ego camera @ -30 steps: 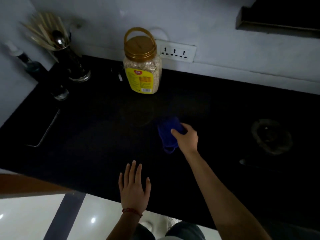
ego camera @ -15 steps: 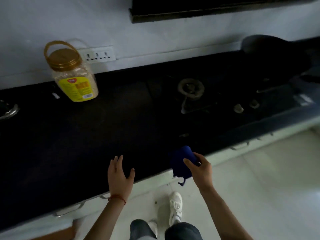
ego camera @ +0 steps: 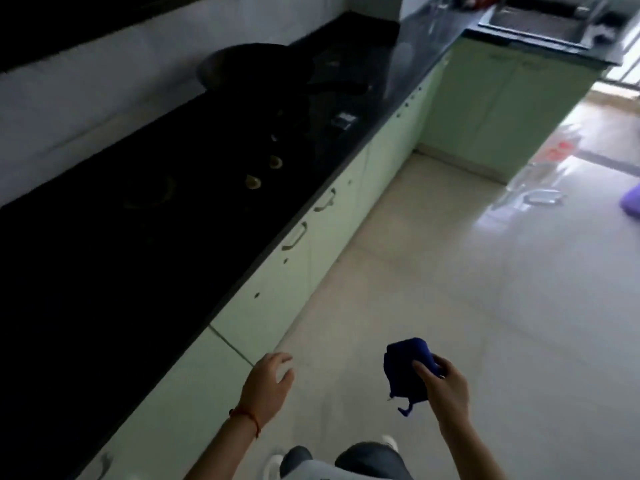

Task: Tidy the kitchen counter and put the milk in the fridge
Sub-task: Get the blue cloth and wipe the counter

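Observation:
My right hand (ego camera: 445, 386) grips a crumpled dark blue cloth (ego camera: 406, 370), held over the floor and away from the counter. My left hand (ego camera: 266, 386) hangs empty beside the cabinet fronts, fingers loosely curled, with a red thread on its wrist. The long black counter (ego camera: 104, 271) runs along the left side. No milk shows in this view.
A black pan (ego camera: 256, 65) sits on the stove at the counter's far end, with burner knobs (ego camera: 252, 181) in front. Pale green cabinets (ego camera: 277, 282) line the counter. A sink (ego camera: 540, 19) lies at the far right corner. Glossy tiled floor (ego camera: 485, 271) stretches to the right.
I have turned right, away from the counter. The cloth left the countertop and is now held over the floor. The oats jar has gone out of view.

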